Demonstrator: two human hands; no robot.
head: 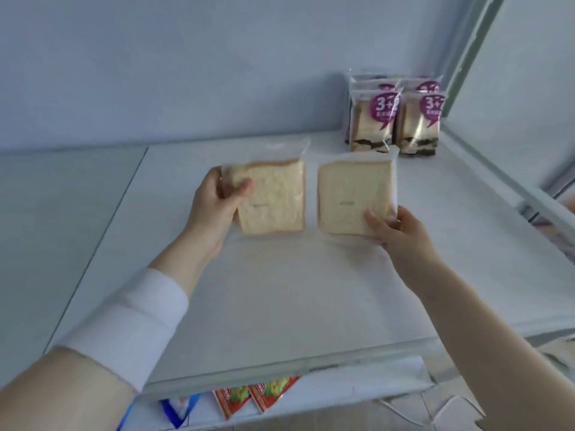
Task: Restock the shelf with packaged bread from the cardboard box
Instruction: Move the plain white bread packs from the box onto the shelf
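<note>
Two clear-wrapped packs of sliced bread are held side by side above the white shelf (311, 290). My left hand (217, 203) grips the left bread pack (277, 197) by its left edge, thumb over the front. My right hand (392, 228) pinches the right bread pack (351, 197) at its lower right corner. Both packs face me, tilted back. At the shelf's back right stand several bread packs with purple labels (395, 116), upright in rows. The cardboard box is out of view.
A white wall closes the shelf at the back. A metal upright (473, 57) and a side rail (510, 188) bound the shelf on the right. Below the shelf's front edge, red snack packets (255, 396) and a blue packet (177, 409) lie on a lower shelf.
</note>
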